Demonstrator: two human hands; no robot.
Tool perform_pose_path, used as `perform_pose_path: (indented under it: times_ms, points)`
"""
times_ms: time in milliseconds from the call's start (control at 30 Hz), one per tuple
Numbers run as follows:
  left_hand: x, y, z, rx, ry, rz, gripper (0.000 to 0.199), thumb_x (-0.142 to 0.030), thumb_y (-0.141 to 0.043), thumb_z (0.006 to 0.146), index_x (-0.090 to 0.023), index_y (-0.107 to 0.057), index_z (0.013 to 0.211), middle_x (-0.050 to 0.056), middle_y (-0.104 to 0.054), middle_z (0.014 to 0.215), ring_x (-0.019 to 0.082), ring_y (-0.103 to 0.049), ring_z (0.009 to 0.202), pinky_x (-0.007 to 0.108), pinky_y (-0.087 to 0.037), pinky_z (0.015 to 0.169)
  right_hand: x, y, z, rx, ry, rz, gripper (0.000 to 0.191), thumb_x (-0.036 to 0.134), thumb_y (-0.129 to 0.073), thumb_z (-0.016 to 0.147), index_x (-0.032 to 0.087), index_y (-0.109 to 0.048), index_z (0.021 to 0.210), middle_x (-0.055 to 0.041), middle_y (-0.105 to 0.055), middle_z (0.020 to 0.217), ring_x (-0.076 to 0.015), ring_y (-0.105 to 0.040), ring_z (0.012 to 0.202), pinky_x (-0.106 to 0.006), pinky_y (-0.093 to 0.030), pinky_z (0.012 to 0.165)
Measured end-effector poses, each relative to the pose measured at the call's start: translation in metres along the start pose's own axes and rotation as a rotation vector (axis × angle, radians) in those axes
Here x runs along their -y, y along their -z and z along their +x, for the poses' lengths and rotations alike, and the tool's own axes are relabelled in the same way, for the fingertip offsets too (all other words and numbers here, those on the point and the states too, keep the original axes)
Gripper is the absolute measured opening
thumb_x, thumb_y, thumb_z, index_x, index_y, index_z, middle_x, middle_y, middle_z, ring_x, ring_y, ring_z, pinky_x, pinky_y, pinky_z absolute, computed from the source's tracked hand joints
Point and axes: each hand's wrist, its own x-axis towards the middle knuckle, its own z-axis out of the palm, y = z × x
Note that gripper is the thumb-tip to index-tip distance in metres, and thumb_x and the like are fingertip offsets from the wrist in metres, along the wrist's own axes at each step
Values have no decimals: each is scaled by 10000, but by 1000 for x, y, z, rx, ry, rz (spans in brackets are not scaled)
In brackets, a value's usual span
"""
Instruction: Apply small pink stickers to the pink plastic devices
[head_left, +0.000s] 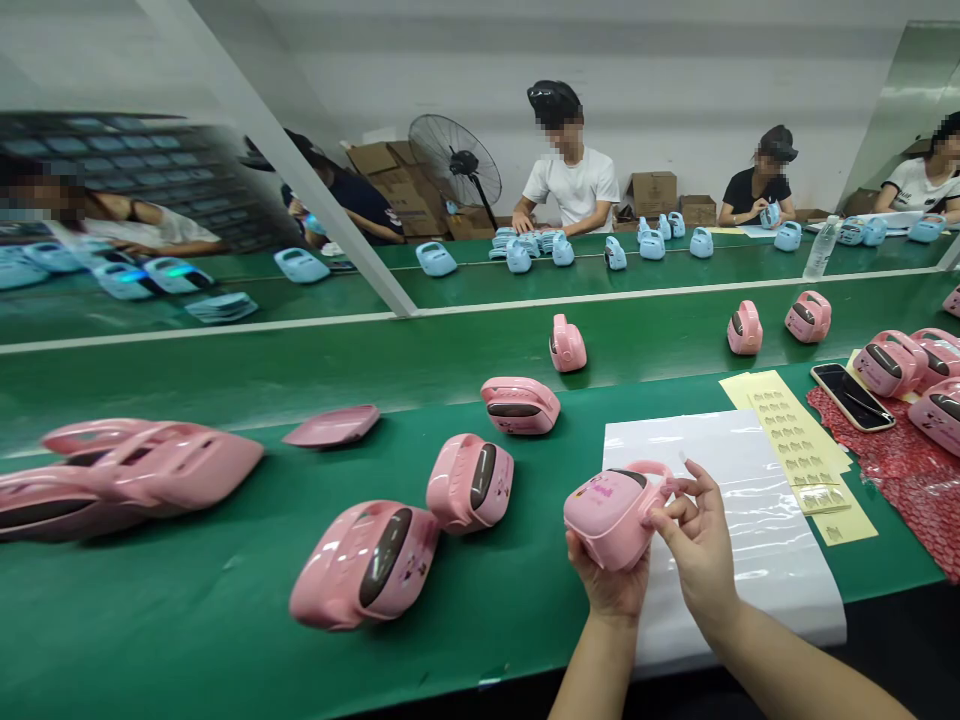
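Observation:
A pink plastic case with a carrying handle and a printed lilac front panel (606,497) rests in my left hand (619,585), whose fingers and palm wrap it from below. My right hand (697,540) is at the case's right side, thumb and fingers closed together against it near the handle. A small pale bit shows by the raised right index fingertip; I cannot make out what it is. Beneath both hands lies a white sheet (720,450). Just right of it are yellow sticker sheets (787,435) with rows of small labels.
More pink cases (472,485) stand to the left and behind. A phone (853,396) lies on red bubble wrap (900,470) at right. Across a white rail, co-workers sit by light-blue cases (517,255), a plastic bottle (821,250) and a fan (455,165). A slanted post (300,160) rises at left.

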Motion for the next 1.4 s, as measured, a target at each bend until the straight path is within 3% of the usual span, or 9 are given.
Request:
perform_pose_path:
  times_ms: [133, 333, 600, 767, 1000, 1133, 1267, 1400]
  points:
    - [1, 1, 0, 18, -22, -7, 598, -538, -504, 791, -220, -459, 1295, 124, -616, 1210, 299, -560, 1108, 388, -467, 889, 3, 2, 0, -6, 16, -13, 554, 232, -713, 675, 272, -432, 1151, 22, -525, 925, -69, -604, 600, -288, -557, 740]
    - [1, 1, 0, 10, -12, 15, 660, -557, -516, 777, -258, -381, 1350, 126, -526, 1314, 358, -453, 1210, 444, -432, 913, 5, 2, 2, -1, 62, -51, 560, 236, -710, 685, 277, -425, 1166, 24, -524, 921, -85, -623, 616, -320, -555, 766]
    - [0, 2, -1, 13, 18, -43, 723, -544, -505, 788, -229, -274, 1397, 136, -557, 1283, 318, -497, 1183, 393, -417, 935, -5, 0, 0, -2, 144, -132, 501, 235, -639, 757, 277, -400, 1195, 16, -533, 901, -96, -628, 655, -315, -550, 761]
    - [-1, -3, -1, 25, 39, -64, 721, -522, -512, 791, -216, -267, 1396, 130, -605, 1231, 277, -540, 1144, 357, -410, 951, -20, 3, 2, -8, 381, -334, 449, 215, -571, 818, 263, -381, 1222, -23, -567, 889, -178, -629, 892, -419, -499, 879]
    - [-2, -10, 0, -36, 13, -91, 640, -508, -536, 792, -220, -382, 1342, 100, -645, 1180, 234, -571, 1101, 307, -419, 945, -18, 10, 13, 101, 809, -697, 538, 142, -519, 858, 282, -268, 1312, -63, -608, 943, -241, -615, 987, -537, -476, 908]
    - [-1, -10, 1, -48, 37, -99, 658, -551, -512, 790, -208, -396, 1340, 111, -615, 1220, 239, -553, 1126, 299, -427, 937, -17, 15, 11, 190, 889, -766, 646, 163, -548, 847, 264, -194, 1377, -98, -603, 1070, -278, -497, 1190, -535, -472, 922]
    - [-1, -11, 0, -50, 33, -96, 768, -553, -520, 778, -179, -265, 1399, 148, -563, 1282, 255, -534, 1150, 305, -452, 904, -13, 19, 9, 190, 875, -797, 706, 183, -579, 829, 232, -175, 1407, -145, -544, 1212, -293, -387, 1285, -540, -465, 933]
    - [-4, -10, -1, 41, 60, -95, 799, -526, -501, 794, -181, -159, 1428, 150, -526, 1318, 258, -518, 1167, 307, -447, 905, -9, 20, 9, 249, 942, -776, 690, 112, -531, 830, 248, -176, 1407, -114, -578, 1198, -267, -431, 1262, -541, -458, 948]
